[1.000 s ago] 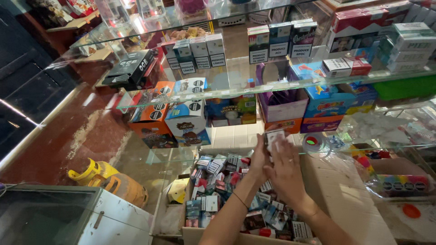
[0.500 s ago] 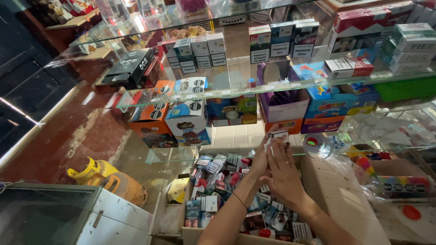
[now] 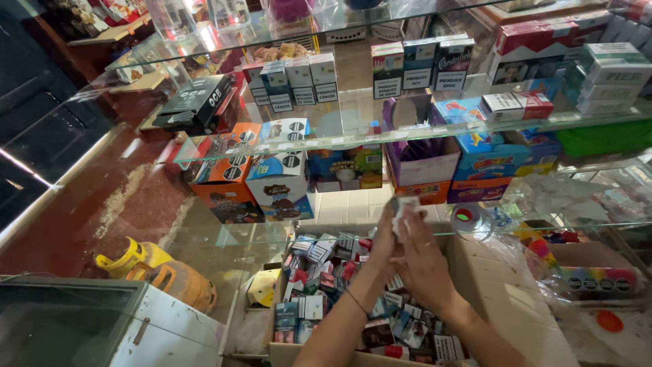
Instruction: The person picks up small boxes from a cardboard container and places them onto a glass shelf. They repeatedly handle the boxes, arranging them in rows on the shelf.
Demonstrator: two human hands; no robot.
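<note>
Head view: both your hands are up on one small pack [image 3: 402,206], left hand [image 3: 382,246] cupping it from the side, right hand [image 3: 422,261] closed over its lower half, fingers [image 3: 411,228] spread across the face. So that's a two-handed hold, firm, nothing loose. The pack sits above the open carton [image 3: 506,292], which is heaped with mixed packs [image 3: 319,272], and just below the edge of the glass shelf [image 3: 285,234]. Behind it stand the purple box [image 3: 421,160] and the blue box [image 3: 485,153]; higher up, a row of upright packs [image 3: 292,83] lines the upper shelf [image 3: 339,139]. You look mid-lift, taking one pack out of the heap toward the shelves. The next move wants a clean one-hand grip, a free slot chosen, and care around the glass edge.
</note>
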